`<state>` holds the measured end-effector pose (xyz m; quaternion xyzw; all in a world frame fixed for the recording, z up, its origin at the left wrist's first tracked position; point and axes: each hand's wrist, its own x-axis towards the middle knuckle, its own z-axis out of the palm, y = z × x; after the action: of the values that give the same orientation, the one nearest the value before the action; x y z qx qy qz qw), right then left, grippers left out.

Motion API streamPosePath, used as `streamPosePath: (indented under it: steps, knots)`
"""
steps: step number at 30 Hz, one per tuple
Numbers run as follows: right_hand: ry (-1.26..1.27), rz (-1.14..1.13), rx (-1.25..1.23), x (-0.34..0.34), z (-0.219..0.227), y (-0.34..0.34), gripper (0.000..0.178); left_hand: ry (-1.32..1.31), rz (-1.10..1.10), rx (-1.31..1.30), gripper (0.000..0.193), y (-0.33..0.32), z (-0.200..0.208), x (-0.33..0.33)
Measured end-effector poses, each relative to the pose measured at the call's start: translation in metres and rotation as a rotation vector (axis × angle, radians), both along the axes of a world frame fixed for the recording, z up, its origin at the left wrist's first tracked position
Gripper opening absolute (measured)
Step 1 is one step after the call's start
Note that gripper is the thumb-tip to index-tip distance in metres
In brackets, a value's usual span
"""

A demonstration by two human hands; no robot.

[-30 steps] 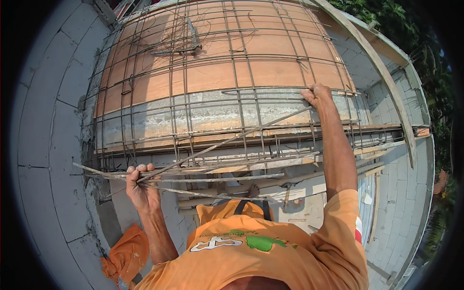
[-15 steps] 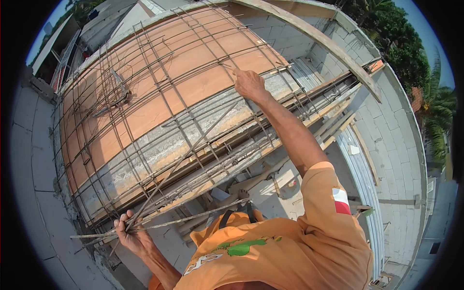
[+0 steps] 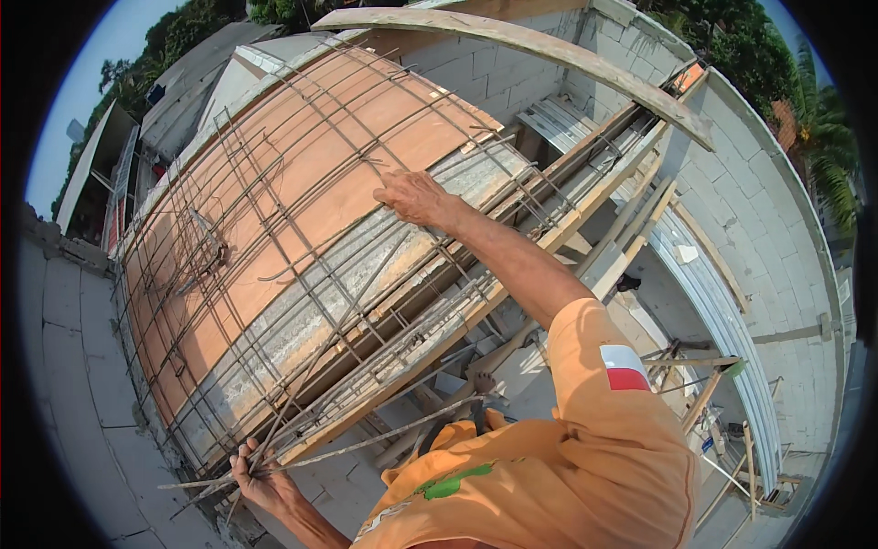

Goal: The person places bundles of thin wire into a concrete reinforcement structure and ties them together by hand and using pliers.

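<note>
My left hand is at the lower left, its fingers closed round a few thin steel rods. One rod runs off to the right in front of my body, and another slants up over the grid. My right hand is stretched out over the far part of a steel rebar grid, fingers curled near a crossing of bars. What those fingers hold, if anything, is hidden. Beneath the grid lie an orange-brown board and a strip of rough grey concrete.
Along the grid's near edge runs a wooden formwork beam with bundled bars beside it. A long plank crosses the far right. Grey block walls rise at right and left. Loose wire lies on the grid. Below are timbers and metal sheets.
The whole view has shifted, so the grid sits lower and further left at its far end. Both hands keep nearly the same places against the grid, and my left still grips the rods.
</note>
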<state>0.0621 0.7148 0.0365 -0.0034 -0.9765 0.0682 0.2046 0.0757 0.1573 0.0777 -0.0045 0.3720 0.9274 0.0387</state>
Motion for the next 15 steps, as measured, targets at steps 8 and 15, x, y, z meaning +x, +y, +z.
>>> streamPosePath:
  steps: [8, 15]
  knots:
    - [0.066, 0.125, 0.052, -0.008, -0.001, -0.010, 0.005, 0.050, -0.004, -0.081, 0.010, 0.034, 0.015, 0.014]
    - [0.114, 0.197, -0.034, -0.004, -0.011, -0.001, 0.003, 0.047, 0.030, -0.130, 0.006, 0.049, 0.021, 0.026]
